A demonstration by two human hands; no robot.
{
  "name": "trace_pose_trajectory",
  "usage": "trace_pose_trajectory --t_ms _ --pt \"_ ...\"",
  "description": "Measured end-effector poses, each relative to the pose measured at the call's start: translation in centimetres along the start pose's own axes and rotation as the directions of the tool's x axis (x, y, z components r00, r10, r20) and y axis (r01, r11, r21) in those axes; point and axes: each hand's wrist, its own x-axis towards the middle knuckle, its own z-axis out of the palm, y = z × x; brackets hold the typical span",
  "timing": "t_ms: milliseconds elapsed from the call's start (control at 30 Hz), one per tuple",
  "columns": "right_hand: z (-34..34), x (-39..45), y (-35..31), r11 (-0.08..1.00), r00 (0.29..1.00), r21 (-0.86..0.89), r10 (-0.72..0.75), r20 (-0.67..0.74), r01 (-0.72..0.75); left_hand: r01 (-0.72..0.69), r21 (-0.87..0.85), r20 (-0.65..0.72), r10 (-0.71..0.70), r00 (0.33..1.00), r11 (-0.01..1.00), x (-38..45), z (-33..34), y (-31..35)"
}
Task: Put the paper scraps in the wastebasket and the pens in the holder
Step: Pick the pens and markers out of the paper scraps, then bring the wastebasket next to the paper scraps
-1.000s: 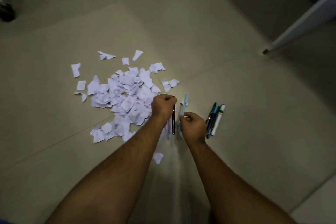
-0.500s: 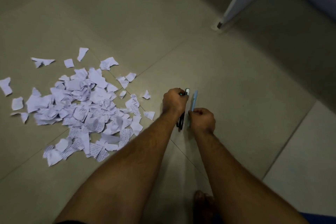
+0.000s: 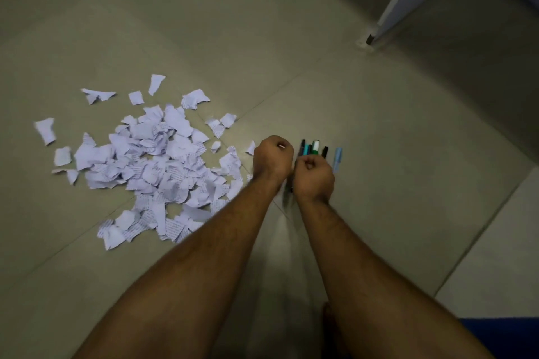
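Since the earlier frame my right hand (image 3: 313,176) has gathered the pens (image 3: 313,148) into a curled-finger bundle just right of the paper scraps (image 3: 151,160), my left hand (image 3: 272,159) is fisted, contents indeterminable; pen-collecting step, holder unseen, locate it next.

The paper scraps (image 3: 151,166) are thin, matt white sheets, torn rough at the edges and faintly printed. The pens (image 3: 316,148) look like smooth plastic. The floor (image 3: 379,154) is smooth, dull-sheened tile.
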Motion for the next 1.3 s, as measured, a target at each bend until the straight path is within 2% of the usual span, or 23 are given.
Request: trace_pose_trajectory --t_ms 100,233,300,400,533,667,800,900,967,1067,1100,1200,1300 --pt "1.9 -1.8 -2.0 0.998 0.996 0.043 -0.049 0.077 0.046 0.094 -0.120 -0.083 -0.105 0.991 0.988 0.1 -3.2 -1.6" --pt "5.7 -5.1 -5.0 0.994 0.953 0.107 -0.065 0.296 0.035 0.146 -0.215 -0.221 -0.194 0.956 0.966 -0.1 -9.8 -3.7" --pt "8.1 -7.5 -6.5 0.990 0.889 0.127 -0.105 0.445 0.053 0.160 -0.251 -0.298 -0.233 0.926 0.955 -0.8 -13.9 -5.2" --pt "10.8 -12.3 -9.6 0.983 0.745 0.172 -0.165 0.647 0.069 0.155 -0.314 -0.400 -0.279 0.873 0.937 -2.5 -19.5 -7.6" --pt "14.0 -20.7 -12.4 0.976 0.540 0.181 -0.219 0.813 0.122 0.162 -0.430 -0.580 -0.409 0.704 0.888 -6.8 -27.3 -11.1" --pt "16.7 -30.2 -13.0 0.963 0.271 0.168 -0.223 0.937 0.211 0.077 -0.588 -0.692 -0.550 0.467 0.805 -12.8 -34.5 -15.2" --pt "18.3 -40.2 -12.5 0.941 0.071 0.190 -0.218 0.973 0.281 -0.143 -0.829 -0.559 -0.787 0.260 0.541 -18.7 -40.5 -19.3" --pt "19.4 -47.5 -12.0 0.931 -0.013 0.189 -0.195 0.981 0.311 -0.320 -0.838 -0.496 -0.861 0.107 0.443 -22.9 -45.6 -22.1" --pt "20.3 -52.1 -11.8 0.919 -0.070 0.208 -0.196 0.978 0.336 -0.405 -0.810 -0.477 -0.878 0.032 0.425 -26.0 -49.0 -23.8" --pt "21.6 -56.3 -11.8 0.891 -0.124 0.226 -0.192 0.974 0.393 -0.334 -0.825 -0.497 -0.867 0.043 0.457 -29.0 -51.7 -25.8" --pt "22.2 -57.4 -11.5 0.886 -0.135 0.227 -0.188 0.973 0.404 -0.312 -0.835 -0.495 -0.866 0.068 0.453 -29.7 -52.1 -26.5" --pt "23.6 -60.7 -10.5 0.874 -0.118 0.210 -0.176 0.977 0.438 -0.355 -0.854 -0.448 -0.884 0.134 0.379 -31.7 -53.2 -28.3" --pt "23.2 -63.9 -11.0 0.807 -0.129 0.273 -0.241 0.962 0.523 -0.385 -0.862 -0.406 -0.903 0.139 0.329 -33.4 -55.1 -29.1"
